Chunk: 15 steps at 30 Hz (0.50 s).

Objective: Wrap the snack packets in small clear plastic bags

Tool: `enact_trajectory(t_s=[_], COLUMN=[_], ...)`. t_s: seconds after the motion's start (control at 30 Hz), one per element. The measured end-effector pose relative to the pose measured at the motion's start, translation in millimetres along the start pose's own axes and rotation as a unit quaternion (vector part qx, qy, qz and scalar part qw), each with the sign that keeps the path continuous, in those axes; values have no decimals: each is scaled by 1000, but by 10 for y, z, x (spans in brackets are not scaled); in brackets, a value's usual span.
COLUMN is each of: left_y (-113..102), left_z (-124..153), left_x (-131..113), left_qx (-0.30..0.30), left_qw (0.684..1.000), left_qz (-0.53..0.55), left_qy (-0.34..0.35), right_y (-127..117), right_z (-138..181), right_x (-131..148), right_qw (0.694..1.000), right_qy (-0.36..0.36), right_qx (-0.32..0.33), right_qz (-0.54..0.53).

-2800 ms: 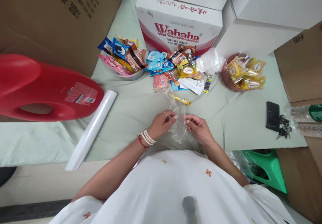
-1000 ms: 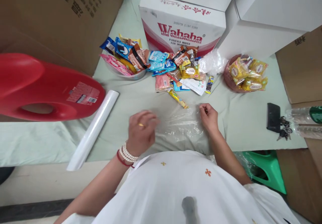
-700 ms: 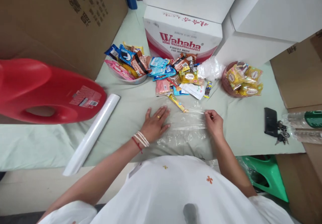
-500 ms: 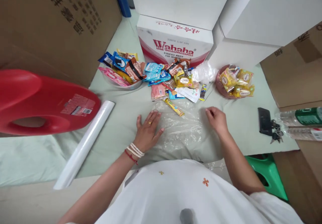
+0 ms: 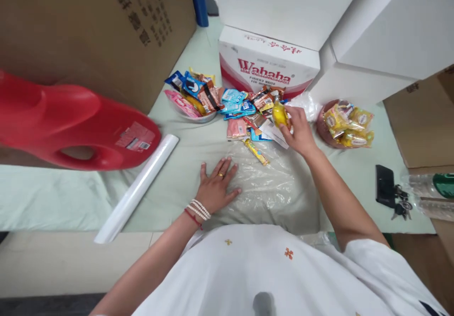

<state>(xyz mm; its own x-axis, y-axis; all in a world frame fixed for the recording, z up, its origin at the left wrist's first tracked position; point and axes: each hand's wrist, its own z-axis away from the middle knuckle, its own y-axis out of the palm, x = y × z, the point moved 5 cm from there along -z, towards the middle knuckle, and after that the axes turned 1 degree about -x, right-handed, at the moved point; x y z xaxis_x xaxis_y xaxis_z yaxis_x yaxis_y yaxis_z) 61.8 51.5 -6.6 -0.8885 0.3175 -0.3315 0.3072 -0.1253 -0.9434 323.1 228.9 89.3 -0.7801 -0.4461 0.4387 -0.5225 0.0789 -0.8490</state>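
Observation:
A clear plastic sheet (image 5: 273, 183) lies spread on the pale green cloth in front of me. My left hand (image 5: 215, 187) rests flat on its left edge, fingers stretched out. My right hand (image 5: 298, 129) reaches over the sheet to the pile of snack packets (image 5: 244, 110) and grips a yellow packet (image 5: 279, 115) at the pile's right side. A thin yellow stick packet (image 5: 257, 151) lies at the sheet's far edge.
A bowl of packets (image 5: 189, 100) sits left of the pile, a pink bowl of yellow snacks (image 5: 345, 119) right. A Wahaha box (image 5: 266, 67) stands behind. A red jug (image 5: 74, 122) and white film roll (image 5: 136, 188) lie left. Phone and keys (image 5: 388, 190) lie right.
The bunched plastic was spread flat by both hands. My left hand now lies flat on it. My right hand let go of the sheet, reached forward and took a yellow packet.

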Motion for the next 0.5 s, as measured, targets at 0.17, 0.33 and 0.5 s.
enact_trajectory(t_s=[0.17, 0.33, 0.5], left_y=[2, 3, 11], left_z=[9, 38, 67], left_x=[24, 15, 0], left_qx=[7, 25, 31], left_qw=[1000, 1000, 1000], left_qz=[10, 9, -2], left_qy=[7, 5, -5], right_y=[178, 287, 136], right_z=[609, 778, 919], right_x=[484, 608, 836], right_qw=[908, 951, 976], right_qy=[8, 101, -31], right_qx=[321, 290, 207], right_qz=[-268, -47, 59])
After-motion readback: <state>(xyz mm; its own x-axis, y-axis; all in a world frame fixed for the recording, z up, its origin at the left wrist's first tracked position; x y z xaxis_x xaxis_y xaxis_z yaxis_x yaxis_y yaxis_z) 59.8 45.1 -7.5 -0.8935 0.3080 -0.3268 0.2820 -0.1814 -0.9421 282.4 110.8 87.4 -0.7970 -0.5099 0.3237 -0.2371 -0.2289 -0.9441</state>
